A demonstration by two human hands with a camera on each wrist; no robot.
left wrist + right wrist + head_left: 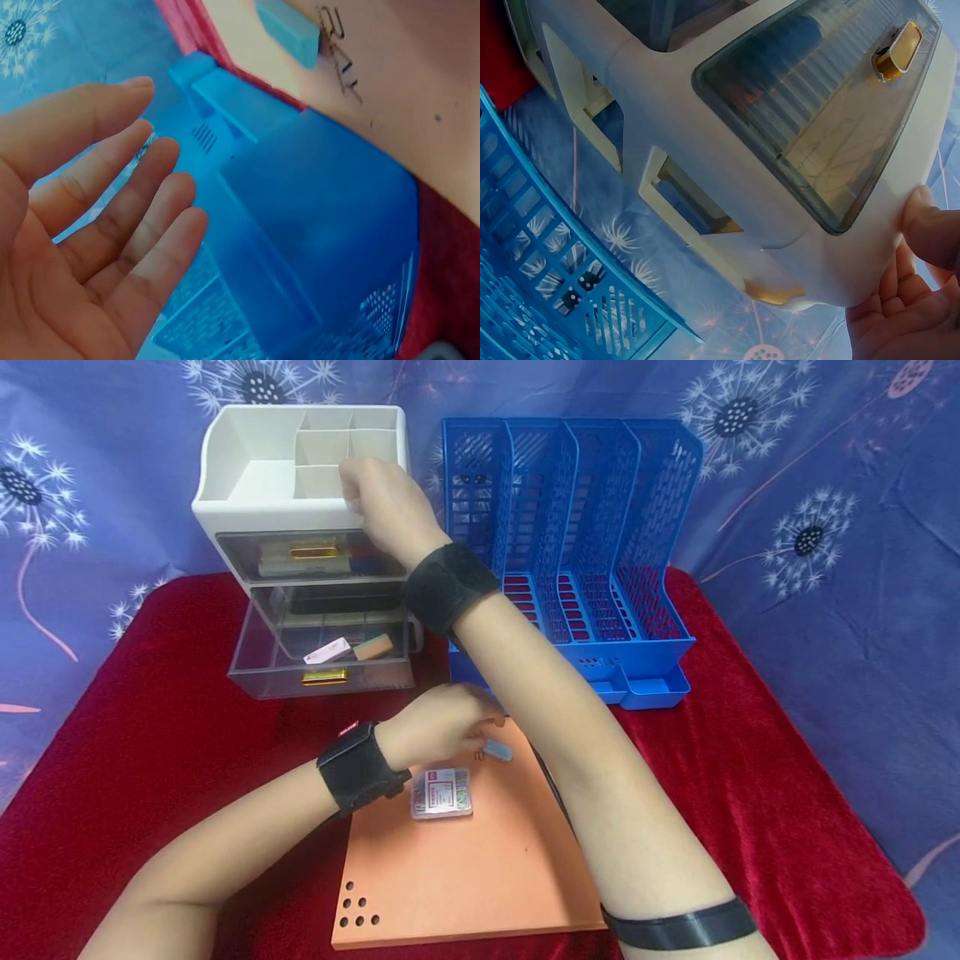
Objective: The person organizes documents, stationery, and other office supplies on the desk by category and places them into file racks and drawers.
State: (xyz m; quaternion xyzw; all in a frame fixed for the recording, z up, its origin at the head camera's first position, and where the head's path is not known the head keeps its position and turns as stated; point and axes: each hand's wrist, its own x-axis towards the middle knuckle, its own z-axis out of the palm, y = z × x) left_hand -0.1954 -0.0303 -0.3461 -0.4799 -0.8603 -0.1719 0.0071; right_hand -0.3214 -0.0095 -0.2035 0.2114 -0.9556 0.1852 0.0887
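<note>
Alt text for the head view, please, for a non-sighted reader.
A person's right hand holds the top rim of a white organizer whose lower drawer is open. The left hand hovers over an orange board bearing a clear box; a blue rack stands beside the organizer.

Soft, fairly even light from above fills the head view, laying diffuse shadow on the flat orange rectangular board [480, 877] beside the right forearm [592, 752], while small print on the clear plastic box with a white-and-red label [441, 793] lying on it is illegible. Beyond that board, oblong gold handles gleam on the white plastic drawer organizer [262, 516]. Both wrist views look dimmer, bluish and soft in detail, with the board itself pale and washed out in the left one.
</note>
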